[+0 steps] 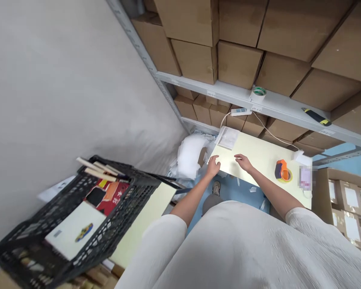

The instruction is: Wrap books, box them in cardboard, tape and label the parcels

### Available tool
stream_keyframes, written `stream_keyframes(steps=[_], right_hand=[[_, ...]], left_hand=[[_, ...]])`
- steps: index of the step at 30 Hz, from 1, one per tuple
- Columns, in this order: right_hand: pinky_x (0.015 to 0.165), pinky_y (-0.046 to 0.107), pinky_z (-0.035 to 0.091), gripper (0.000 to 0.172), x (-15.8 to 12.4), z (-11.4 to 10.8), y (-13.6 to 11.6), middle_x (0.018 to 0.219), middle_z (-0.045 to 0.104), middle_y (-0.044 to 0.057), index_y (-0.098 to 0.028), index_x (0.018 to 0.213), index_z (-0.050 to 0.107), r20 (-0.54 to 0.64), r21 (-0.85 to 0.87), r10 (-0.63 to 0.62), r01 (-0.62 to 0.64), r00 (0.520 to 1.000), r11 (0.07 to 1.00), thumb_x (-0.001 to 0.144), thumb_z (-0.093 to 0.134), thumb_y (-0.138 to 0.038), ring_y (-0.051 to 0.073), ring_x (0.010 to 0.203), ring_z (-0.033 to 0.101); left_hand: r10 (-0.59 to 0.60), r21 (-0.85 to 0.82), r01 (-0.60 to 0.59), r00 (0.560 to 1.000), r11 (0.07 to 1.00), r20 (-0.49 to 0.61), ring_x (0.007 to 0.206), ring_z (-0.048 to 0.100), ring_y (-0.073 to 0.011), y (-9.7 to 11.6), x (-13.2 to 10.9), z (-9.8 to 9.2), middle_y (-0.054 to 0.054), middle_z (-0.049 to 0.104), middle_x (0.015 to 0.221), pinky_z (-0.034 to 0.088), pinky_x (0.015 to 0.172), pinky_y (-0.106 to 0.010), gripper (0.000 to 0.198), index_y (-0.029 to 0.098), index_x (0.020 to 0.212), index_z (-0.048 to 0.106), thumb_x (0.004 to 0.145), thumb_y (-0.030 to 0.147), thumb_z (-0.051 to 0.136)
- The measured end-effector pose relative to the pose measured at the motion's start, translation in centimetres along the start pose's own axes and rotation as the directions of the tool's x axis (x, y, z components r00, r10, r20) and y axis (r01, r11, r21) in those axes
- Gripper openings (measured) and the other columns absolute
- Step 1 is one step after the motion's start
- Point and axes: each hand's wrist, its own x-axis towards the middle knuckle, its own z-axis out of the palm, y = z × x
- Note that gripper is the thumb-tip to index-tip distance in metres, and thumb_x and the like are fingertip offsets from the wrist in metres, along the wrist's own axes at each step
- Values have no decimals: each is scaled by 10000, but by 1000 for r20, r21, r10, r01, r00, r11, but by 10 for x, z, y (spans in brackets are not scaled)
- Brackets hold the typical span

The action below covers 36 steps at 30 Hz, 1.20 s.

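My left hand (213, 165) is over the left front corner of the pale table (252, 148), its fingers curved and apart with nothing in them. To its right, my right hand (243, 162) hovers above the table's front edge, also empty, thumb and fingers spread. A clear plastic bag or sleeve (228, 138) lies flat at the table's back left, just beyond both hands. Farther right on the same top sits an orange tape dispenser (282, 171) with a roll of tape.
A black plastic crate (132, 188) with boxes and sticks stands at left. Cardboard boxes (239, 62) fill the shelves behind. Tape (258, 94) and a utility knife (316, 117) rest on the shelf edge. A power strip (240, 112) trails a cable. An open carton (326, 188) stands right.
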Motion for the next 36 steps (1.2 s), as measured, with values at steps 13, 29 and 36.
stream_keyframes(steps=[13, 29, 36], right_hand=[[964, 453, 597, 329, -65, 92, -18, 1079, 811, 93, -213, 1070, 764, 386, -96, -238, 296, 891, 950, 818, 683, -408, 274, 981, 738], [1018, 418, 570, 316, -209, 323, -66, 1169, 787, 83, -220, 1071, 765, 756, -54, -344, 577, 557, 815, 819, 601, -316, 236, 996, 715], [1026, 411, 577, 343, -314, 427, -59, 1283, 766, 92, -220, 1140, 771, 832, -48, -309, 615, 460, 787, 867, 585, -311, 225, 1043, 721]], left_hand=[[-211, -91, 191, 895, 977, -392, 1367, 643, -287, -30, -187, -54, -124, 699, 1383, 471, 1231, -479, 487, 209, 1309, 700, 841, 83, 655], [-272, -138, 248, 663, 959, -698, 1411, 599, -271, -112, -407, -171, -116, 676, 1407, 425, 1280, -470, 496, 206, 1319, 692, 857, 58, 590], [-283, -133, 279, 616, 951, -735, 1437, 581, -265, -178, -513, -241, -110, 659, 1439, 424, 1287, -457, 537, 225, 1361, 676, 860, 62, 572]])
